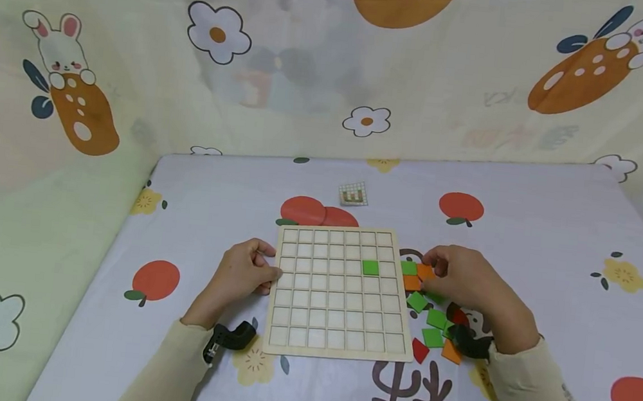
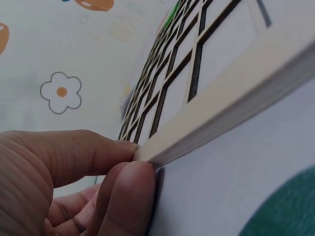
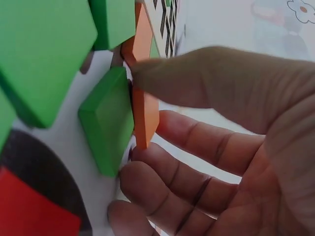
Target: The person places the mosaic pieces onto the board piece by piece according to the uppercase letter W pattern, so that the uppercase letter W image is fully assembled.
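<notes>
My left hand (image 1: 236, 273) pinches the left edge of a pale wooden grid board (image 1: 336, 301) between thumb and fingers; the left wrist view shows the thumb (image 2: 130, 194) against the rim. One green tile (image 1: 370, 268) sits in a square in the board's upper right part. Beyond the right edge, my right hand (image 1: 467, 279) has its thumb and fingers around a square orange tile (image 3: 146, 115), among other loose tiles. A second orange tile (image 1: 412, 283) and a green tile (image 1: 408, 268) lie beside it. Close below the fingers is another green tile (image 3: 108, 123).
Several more green, orange and red tiles (image 1: 433, 338) are scattered right of the board, partly under my right wrist. A small card (image 1: 354, 194) with a grid pattern lies behind the board. A printed cloth (image 1: 199, 202) covers the table, with a patterned curtain (image 1: 297, 95) at the back.
</notes>
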`<state>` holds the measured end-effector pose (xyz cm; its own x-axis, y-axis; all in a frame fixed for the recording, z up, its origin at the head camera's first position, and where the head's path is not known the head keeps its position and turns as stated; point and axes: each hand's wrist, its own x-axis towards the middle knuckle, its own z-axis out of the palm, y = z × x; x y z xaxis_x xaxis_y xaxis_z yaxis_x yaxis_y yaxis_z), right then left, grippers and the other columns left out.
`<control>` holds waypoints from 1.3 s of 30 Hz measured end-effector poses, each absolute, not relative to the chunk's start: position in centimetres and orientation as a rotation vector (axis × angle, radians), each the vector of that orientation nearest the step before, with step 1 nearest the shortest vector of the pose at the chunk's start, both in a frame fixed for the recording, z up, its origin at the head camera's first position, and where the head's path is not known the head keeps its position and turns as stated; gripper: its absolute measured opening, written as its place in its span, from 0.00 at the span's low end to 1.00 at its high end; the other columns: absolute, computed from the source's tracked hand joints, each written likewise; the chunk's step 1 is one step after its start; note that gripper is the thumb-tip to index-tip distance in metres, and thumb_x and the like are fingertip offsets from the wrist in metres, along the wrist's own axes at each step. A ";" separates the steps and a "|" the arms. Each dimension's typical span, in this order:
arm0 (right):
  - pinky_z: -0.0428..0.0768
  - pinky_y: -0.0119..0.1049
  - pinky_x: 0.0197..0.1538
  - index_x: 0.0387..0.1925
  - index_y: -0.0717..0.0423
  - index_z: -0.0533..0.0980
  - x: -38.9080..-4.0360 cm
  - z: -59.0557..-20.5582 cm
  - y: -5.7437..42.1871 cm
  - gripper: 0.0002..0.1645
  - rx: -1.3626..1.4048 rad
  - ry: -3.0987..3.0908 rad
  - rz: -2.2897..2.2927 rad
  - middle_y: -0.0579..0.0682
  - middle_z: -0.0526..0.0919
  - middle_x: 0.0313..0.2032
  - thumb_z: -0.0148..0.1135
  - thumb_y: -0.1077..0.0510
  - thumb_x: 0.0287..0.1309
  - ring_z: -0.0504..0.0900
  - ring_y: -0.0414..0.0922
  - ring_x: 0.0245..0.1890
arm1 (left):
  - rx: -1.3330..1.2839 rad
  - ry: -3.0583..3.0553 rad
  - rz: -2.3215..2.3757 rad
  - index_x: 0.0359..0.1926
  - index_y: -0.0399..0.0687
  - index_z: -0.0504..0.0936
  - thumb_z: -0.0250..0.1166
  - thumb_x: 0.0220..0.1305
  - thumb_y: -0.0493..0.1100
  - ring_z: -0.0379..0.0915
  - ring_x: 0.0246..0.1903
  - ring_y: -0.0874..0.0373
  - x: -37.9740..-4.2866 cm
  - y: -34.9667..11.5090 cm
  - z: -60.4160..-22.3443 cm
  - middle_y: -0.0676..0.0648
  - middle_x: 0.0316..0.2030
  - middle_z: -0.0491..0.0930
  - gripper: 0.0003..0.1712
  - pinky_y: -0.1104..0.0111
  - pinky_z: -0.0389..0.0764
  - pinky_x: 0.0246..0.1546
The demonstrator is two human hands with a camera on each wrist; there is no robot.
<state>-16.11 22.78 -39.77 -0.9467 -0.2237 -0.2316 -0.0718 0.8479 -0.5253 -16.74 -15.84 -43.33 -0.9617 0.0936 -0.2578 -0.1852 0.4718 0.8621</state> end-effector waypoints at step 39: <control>0.80 0.35 0.36 0.41 0.61 0.85 -15.6 -39.3 19.8 0.14 -0.433 2.781 -0.928 0.48 0.81 0.33 0.77 0.62 0.52 0.77 0.44 0.33 | -0.093 2.438 1.503 0.51 0.37 0.79 0.74 0.60 0.33 0.80 0.18 0.58 -16.8 -15.8 -43.2 0.44 0.27 0.80 0.19 0.67 0.86 0.22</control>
<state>-15.61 19.83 -39.33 -0.9417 -0.3279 -0.0758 -0.2167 0.7631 -0.6089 -16.81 -15.76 -43.17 -0.9602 0.0886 -0.2649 -0.1969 0.4582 0.8668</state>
